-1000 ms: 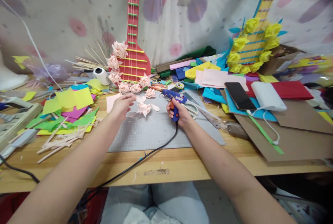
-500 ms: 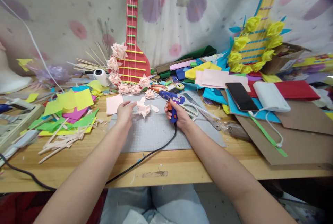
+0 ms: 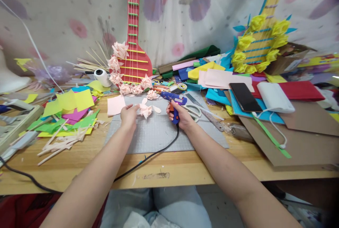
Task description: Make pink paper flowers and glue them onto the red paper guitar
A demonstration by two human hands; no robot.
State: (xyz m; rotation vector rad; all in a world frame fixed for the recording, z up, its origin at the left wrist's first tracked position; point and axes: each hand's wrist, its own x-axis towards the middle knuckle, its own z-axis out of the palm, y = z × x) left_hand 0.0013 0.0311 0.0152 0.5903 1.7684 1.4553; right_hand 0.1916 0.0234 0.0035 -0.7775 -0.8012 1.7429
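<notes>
My right hand (image 3: 180,113) is wrapped round the handle of a blue glue gun (image 3: 173,97), whose nozzle points left. Curled, with its fingertips close together, my left hand (image 3: 129,115) is at the left side of a half-formed pink paper flower (image 3: 146,110); what the fingertips pinch, if anything, is hidden. Loose pink petals (image 3: 156,109) lie beside that flower on the grey cutting mat (image 3: 150,136). A finished pink paper rose (image 3: 152,95) sits just behind. Beyond it stands a red toy lute (image 3: 135,57) with pink roses along its left and lower edge.
Scissors (image 3: 194,112) and a metal ruler (image 3: 212,118) lie right of the glue gun. A black cord (image 3: 150,157) trails across the front edge. Paper scraps (image 3: 66,115) crowd the left; a phone (image 3: 245,97), a power bank (image 3: 275,97) and cardboard (image 3: 286,150) lie right.
The whole view has shifted slightly. Both hands stay nearly in place, the right still round the glue gun and the left still beside the pink flower.
</notes>
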